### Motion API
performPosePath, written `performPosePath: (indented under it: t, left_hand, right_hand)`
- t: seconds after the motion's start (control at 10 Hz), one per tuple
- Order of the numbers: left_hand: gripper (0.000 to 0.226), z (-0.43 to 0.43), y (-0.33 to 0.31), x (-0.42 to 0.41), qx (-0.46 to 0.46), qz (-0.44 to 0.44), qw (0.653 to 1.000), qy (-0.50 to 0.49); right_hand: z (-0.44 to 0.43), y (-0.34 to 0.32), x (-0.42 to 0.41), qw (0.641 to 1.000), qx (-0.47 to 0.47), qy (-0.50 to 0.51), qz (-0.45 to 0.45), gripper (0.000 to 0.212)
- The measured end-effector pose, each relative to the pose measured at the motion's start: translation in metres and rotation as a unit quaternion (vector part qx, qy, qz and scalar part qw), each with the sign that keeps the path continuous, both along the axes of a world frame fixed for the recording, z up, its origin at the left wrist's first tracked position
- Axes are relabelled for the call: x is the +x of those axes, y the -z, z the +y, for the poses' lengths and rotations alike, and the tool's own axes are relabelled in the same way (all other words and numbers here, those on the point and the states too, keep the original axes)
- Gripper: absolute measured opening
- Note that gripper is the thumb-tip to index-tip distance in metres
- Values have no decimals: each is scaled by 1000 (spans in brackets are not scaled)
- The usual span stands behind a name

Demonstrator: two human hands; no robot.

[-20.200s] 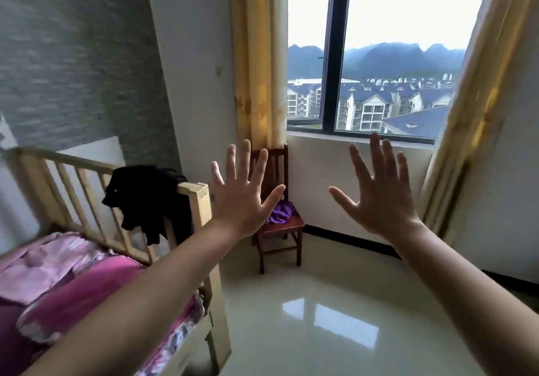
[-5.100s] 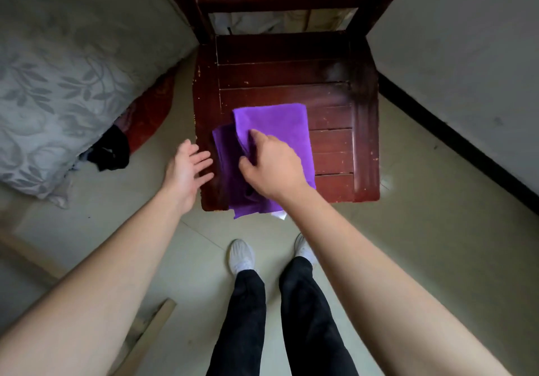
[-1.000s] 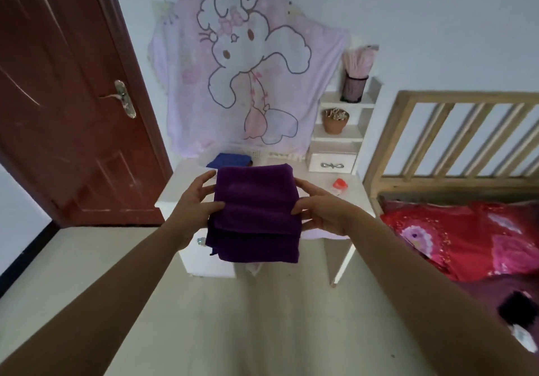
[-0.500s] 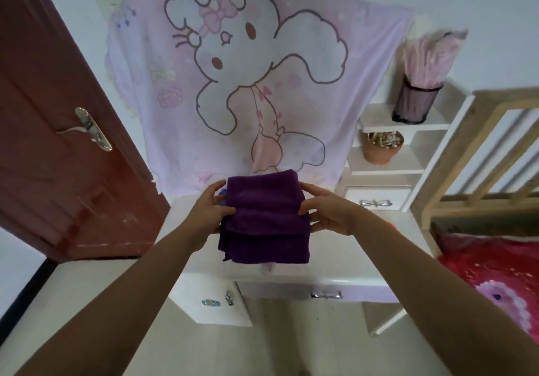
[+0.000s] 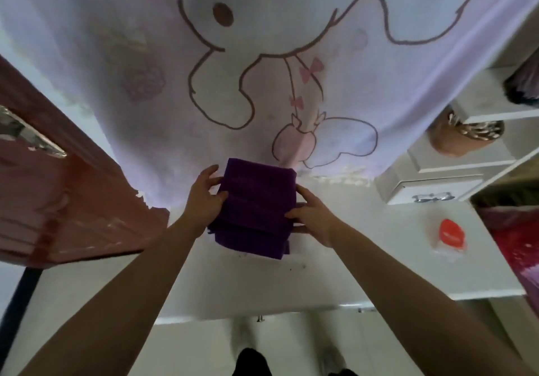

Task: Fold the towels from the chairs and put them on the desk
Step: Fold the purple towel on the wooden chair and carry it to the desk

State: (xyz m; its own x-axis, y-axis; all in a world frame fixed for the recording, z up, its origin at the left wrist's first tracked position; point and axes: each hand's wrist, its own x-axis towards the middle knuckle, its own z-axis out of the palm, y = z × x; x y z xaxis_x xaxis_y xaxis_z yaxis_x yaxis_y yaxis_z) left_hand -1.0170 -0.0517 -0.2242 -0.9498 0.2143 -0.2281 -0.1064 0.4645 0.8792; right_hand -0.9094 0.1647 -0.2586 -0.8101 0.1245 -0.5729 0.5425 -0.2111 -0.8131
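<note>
While left hand [image 5: 204,202] and right hand [image 5: 313,218] grip its sides, the towel [image 5: 256,200] runs lengthwise straight ahead.

I hold the folded purple towel [image 5: 253,206] by its two sides, low over the white table [image 5: 364,262]. My left hand [image 5: 202,200] grips its left edge, thumb on top. My right hand [image 5: 313,219] grips the right edge, fingers [image 5: 304,196] curled along the side. Whether the towel touches the table I cannot tell. Behind it hangs a pale cartoon blanket [image 5: 262,55]. A red door [image 5: 58,200] stands at left. An orange-lidded container [image 5: 450,234] sits on the table, well to the right, near a small white drawer [image 5: 431,189].
</note>
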Motion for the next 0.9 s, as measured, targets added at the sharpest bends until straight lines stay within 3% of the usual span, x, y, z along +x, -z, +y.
performPosePath:
  t: [0.3,0.6,0.7,0.9]
  left_hand:
    - [56,-14,110,-49,-44,-88,994,52]
    - [46,-16,132,-41,-99,-45,991,81]
    - [51,-14,134,-35,-173,-4,977,127]
    - [60,-12,112,-39,-148,-91,975,142]
  right_hand:
    - [-39,75,-41,983,78,132,-100,79]
    - [-44,89,-47,972,186,88,-116,74]
    - [-53,94,-43,948,298,13,-116,69]
    - [-60,64,-42,921,366,-56,-122,68]
